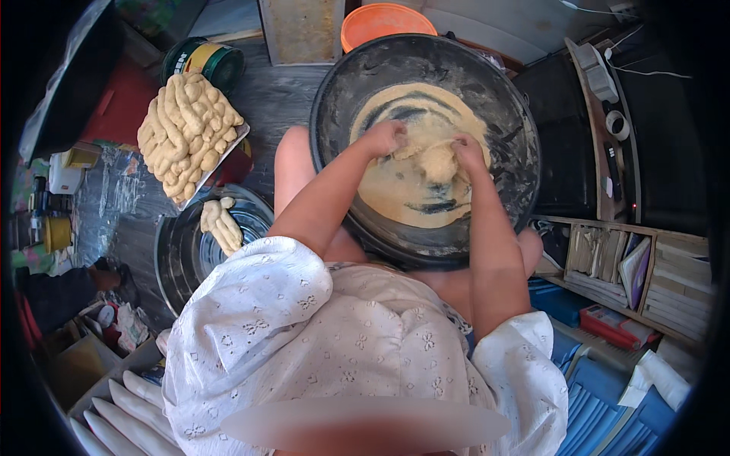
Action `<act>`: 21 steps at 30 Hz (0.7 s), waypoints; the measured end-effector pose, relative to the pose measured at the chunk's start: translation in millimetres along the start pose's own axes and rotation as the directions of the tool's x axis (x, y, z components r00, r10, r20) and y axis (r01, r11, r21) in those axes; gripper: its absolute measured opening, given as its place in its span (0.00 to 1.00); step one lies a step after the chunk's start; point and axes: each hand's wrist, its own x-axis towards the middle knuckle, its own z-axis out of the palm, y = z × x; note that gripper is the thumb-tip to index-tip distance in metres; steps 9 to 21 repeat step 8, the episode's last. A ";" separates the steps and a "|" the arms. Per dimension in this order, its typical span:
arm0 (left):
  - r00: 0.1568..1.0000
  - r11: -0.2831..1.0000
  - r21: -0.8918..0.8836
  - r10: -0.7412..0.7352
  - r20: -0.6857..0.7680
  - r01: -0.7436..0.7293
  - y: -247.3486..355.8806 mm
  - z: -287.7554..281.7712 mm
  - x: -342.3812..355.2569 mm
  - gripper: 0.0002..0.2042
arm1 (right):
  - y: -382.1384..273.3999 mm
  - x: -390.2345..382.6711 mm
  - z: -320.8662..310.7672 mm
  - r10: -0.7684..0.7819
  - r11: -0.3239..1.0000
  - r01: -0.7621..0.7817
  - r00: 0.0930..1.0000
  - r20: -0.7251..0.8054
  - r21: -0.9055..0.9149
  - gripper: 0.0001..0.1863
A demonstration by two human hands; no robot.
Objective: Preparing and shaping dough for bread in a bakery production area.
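Both my hands are inside a wide black basin [521, 144] that rests across my legs. Loose tan crumbs [391, 199] spread over its floor, with dark streaks showing through. On the left, my left hand [386, 139] has its fingers curled in above the crumbs; whatever they hold is hidden. My right hand [468, 154] pinches the edge of a soft, crumb-coated piece [439, 163], whose lower part hangs against the crumb heap. Flying crumbs blur the space between the two hands.
At left, a pile of pale dough-like rolls [186, 129] fills a white tray [230, 152]. Below it, a smaller black tub [173, 254] holds similar rolls [221, 226]. A green bucket [233, 64] and an orange tub [388, 23] stand beyond. Bookshelves [601, 220] line the right.
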 end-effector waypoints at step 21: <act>0.963 0.401 0.905 -0.156 0.220 -0.142 -10.8 20.7 -12.2 0.37 | -12.5 -42.2 115.2 0.073 0.459 -0.029 0.997 0.005 -0.888 0.50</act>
